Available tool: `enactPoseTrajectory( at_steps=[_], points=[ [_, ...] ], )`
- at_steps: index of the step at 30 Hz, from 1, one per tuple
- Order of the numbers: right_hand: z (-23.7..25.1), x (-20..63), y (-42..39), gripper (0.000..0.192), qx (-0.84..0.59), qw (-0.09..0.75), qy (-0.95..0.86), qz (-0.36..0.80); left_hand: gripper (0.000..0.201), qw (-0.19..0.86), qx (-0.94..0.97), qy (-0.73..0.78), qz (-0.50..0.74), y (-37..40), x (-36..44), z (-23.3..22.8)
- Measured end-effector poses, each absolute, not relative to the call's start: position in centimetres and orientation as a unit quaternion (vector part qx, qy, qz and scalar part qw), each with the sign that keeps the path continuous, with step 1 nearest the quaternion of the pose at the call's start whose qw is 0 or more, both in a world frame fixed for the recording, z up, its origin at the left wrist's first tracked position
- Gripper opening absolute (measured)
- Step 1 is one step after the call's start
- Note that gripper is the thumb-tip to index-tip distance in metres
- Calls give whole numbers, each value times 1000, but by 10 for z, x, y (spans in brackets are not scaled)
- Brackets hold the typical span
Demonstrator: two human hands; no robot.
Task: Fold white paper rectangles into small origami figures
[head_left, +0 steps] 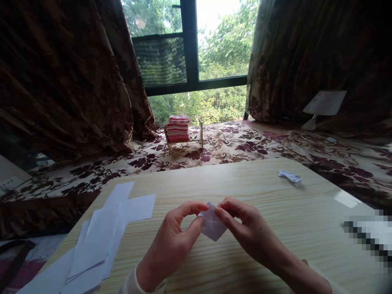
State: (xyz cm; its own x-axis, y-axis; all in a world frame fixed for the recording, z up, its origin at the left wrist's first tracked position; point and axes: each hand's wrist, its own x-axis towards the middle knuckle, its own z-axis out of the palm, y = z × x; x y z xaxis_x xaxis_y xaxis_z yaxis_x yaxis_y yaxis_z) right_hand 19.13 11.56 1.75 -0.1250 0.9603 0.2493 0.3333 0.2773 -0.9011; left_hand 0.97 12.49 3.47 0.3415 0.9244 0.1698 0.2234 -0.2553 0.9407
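Observation:
A small piece of white paper with crossing crease lines is held up above the wooden table, one corner pointing down. My left hand pinches its left corner between thumb and fingertips. On the other side, my right hand pinches the upper right edge, its thumb lying over the paper. The fingertips of both hands cover parts of the paper's edges.
Loose white paper sheets overlap on the left of the table. A folded paper piece lies at the back right. Beyond stand a small rack with folded striped cloths and a lamp.

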Motion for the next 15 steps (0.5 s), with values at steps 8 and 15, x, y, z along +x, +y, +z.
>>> enactPoseTrajectory(
  at_steps=[8,15],
  points=[
    [18,192,115,34,-490,439,-661,361,27,399,739,414,352,130,-1,44],
    [21,193,114,34,-486,445,-663,357,16,409,730,408,365,129,2,47]
  ],
)
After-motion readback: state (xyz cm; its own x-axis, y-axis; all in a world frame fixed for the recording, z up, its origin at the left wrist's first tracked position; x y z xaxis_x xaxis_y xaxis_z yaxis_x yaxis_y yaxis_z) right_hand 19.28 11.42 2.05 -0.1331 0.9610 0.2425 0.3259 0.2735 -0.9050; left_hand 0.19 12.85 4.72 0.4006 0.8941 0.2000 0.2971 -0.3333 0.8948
